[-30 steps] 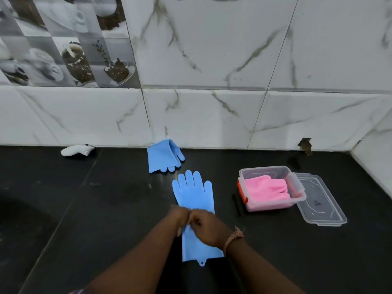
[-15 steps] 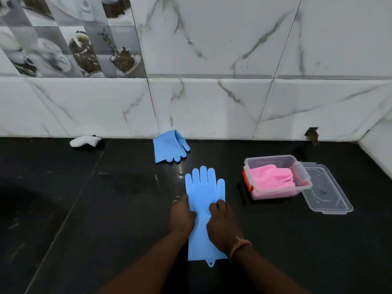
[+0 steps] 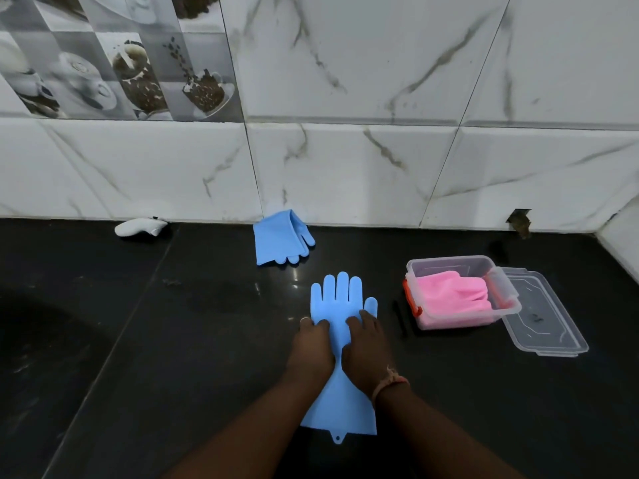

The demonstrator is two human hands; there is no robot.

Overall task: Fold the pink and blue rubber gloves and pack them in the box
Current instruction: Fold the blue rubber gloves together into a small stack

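Note:
A blue rubber glove [image 3: 340,299] lies flat on the black counter, fingers pointing to the wall. My left hand [image 3: 313,347] and my right hand [image 3: 366,347] rest palm down on its middle, side by side, fingers spread. A second blue glove [image 3: 278,240], folded, lies near the wall. Pink gloves [image 3: 453,293] sit folded inside the clear plastic box [image 3: 460,319] at the right, which has orange clips.
The box's clear lid [image 3: 543,323] lies on the counter just right of the box. A white controller [image 3: 140,226] sits by the wall at the left. Marble wall tiles bound the counter at the back and right.
Both hands slid forward along the glove from its cuff end toward the palm and flattened out. The view has also shifted closer.

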